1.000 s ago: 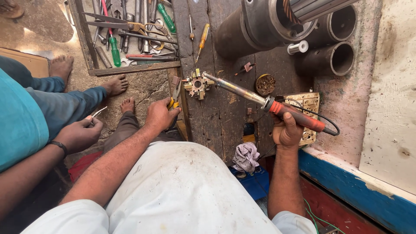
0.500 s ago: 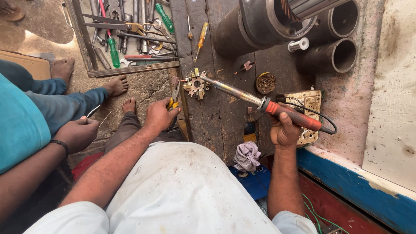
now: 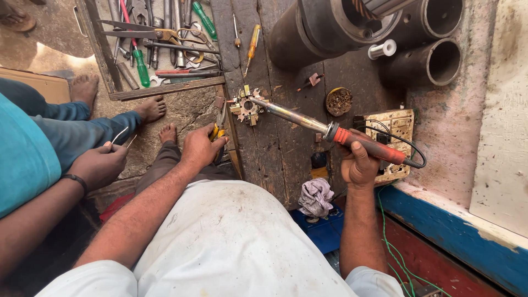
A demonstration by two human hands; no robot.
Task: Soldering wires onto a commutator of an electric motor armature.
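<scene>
Head view shows the right hand [image 3: 358,165] with its fingers closed round the red handle of a soldering iron [image 3: 330,132], and the left hand [image 3: 201,147] with its fingers closed on yellow-handled pliers [image 3: 219,131] at the edge of the wooden worktop [image 3: 286,159]. Since a second ago little has shifted: the iron's tip stays at the small brass-coloured brush holder [image 3: 245,107], and the pliers hold their place just beside it, so the joint looks to be in the middle of heating, not finished. The iron's long axis runs from lower right to upper left, tip pointing up-left at the holder, cord trailing off the handle's rear. Farther out lie a tool tray [image 3: 102,55], dark metal cylinders [image 3: 308,33] and another person's hand [image 3: 99,165].
</scene>
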